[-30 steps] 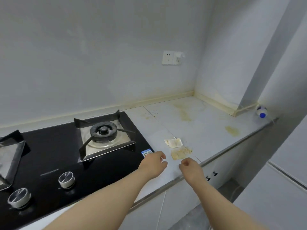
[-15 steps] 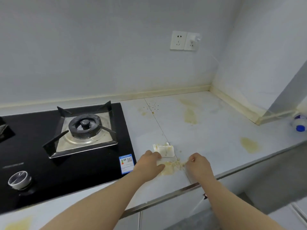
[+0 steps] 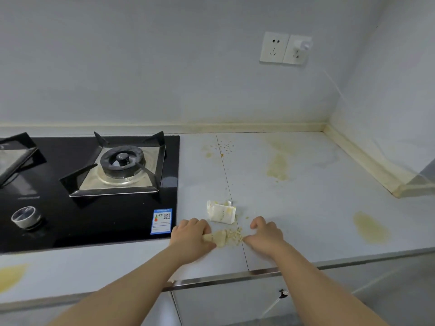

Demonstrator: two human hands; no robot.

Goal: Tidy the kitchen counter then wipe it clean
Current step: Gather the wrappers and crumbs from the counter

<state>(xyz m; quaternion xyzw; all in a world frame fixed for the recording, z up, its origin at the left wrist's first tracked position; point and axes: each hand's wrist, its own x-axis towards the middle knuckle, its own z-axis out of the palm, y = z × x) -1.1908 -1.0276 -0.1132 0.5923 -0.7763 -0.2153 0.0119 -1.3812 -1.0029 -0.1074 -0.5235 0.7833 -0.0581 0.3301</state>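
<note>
Well, the pale counter [image 3: 317, 208] fills most of the scene, with a black gas hob [image 3: 70, 220] set into it on the left and several yellow stains [image 3: 370, 228] drying on the right and towards the back. Nothing has been wiped yet, so to my eye the job is at the tidying stage. Both hands work near the front edge, just right of the hob. The left hand [image 3: 190, 236] has its fingers curled over a tan scrap [image 3: 215, 238], holding it low against the surface. The right hand [image 3: 267, 235] is curled too, knuckles up, its little-finger edge on the counter; it visibly holds nothing. Between them lies a small heap of crumbs [image 3: 233, 237], touching the scrap, and a folded, soiled tissue [image 3: 221, 214] sits just behind. I would keep the scrap flat like a dustpan and let the right hand sweep inwards in one slow stroke, since the bits look dry and loose and would scatter if flicked. The front edge is near, so the sweep should run sideways, not towards the person. Fine specks [image 3: 223, 147] near the back wall will need gathering afterwards.
</note>
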